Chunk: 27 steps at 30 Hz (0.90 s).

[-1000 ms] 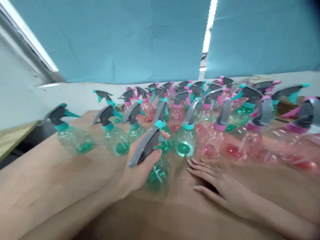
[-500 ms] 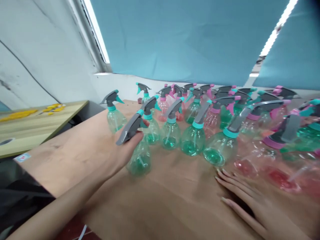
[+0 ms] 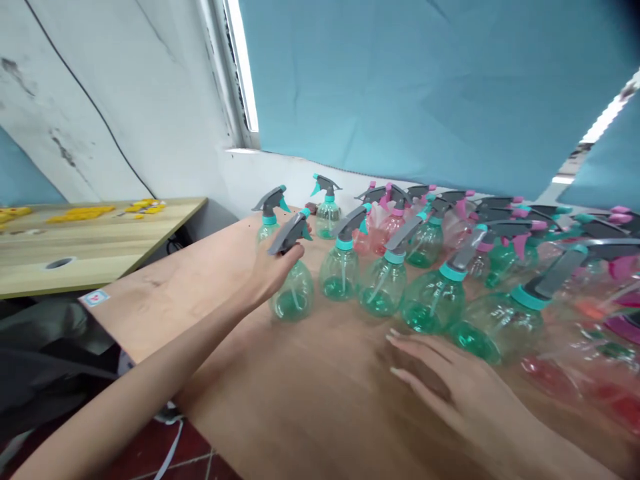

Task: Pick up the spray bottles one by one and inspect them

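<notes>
My left hand is closed round the neck of a green spray bottle with a grey and turquoise trigger head, at the left end of the front row. The bottle stands upright, or nearly so, at the table's surface. To its right is a line of similar green spray bottles. My right hand hovers low over the wooden table, fingers stretched and apart, holding nothing. Nearest to it are a green bottle and a tilted green bottle.
Pink spray bottles crowd the right side, with more behind. Another green bottle stands behind my left hand. A second table at left carries yellow pieces. A blue sheet covers the window at the back.
The view has swung left. My left hand has carried its bottle back into line at the left end of the front row. My right hand stays low and open near the bottles.
</notes>
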Tool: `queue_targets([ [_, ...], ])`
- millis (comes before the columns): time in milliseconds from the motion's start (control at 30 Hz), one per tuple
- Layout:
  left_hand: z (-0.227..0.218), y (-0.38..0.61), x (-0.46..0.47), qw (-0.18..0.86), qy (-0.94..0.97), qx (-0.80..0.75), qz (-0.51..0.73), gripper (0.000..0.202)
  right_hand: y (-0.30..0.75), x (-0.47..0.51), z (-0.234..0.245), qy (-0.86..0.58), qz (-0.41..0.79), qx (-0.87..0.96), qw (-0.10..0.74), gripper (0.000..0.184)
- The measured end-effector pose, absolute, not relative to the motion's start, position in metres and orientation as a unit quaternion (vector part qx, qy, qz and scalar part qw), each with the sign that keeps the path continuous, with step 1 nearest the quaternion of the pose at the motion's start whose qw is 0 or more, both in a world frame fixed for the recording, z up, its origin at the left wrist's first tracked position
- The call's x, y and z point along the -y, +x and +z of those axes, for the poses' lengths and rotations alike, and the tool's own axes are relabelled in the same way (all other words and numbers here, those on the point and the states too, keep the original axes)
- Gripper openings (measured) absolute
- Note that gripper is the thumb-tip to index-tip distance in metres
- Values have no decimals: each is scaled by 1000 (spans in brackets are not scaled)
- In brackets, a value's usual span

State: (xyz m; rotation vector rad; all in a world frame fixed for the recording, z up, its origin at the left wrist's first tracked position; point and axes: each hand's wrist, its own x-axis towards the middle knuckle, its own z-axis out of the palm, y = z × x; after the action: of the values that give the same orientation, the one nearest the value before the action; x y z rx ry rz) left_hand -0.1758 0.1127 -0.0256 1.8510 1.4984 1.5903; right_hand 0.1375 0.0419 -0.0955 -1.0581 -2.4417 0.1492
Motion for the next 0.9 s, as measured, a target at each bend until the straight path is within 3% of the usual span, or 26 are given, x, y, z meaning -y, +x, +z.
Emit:
queue_targets([
  [333,-28,-185,-146,66,652,-565,502,18,59,-85,-36,-473,40,810,344,46],
  [733,-31,-178,-166,36,636,-616,463,31,29,-111,-20,-507,81,805,298,66],
  [900,-27,-178,-174,39,646,-614,452,30,21,-117,-16,-513,117,799,291,61],
])
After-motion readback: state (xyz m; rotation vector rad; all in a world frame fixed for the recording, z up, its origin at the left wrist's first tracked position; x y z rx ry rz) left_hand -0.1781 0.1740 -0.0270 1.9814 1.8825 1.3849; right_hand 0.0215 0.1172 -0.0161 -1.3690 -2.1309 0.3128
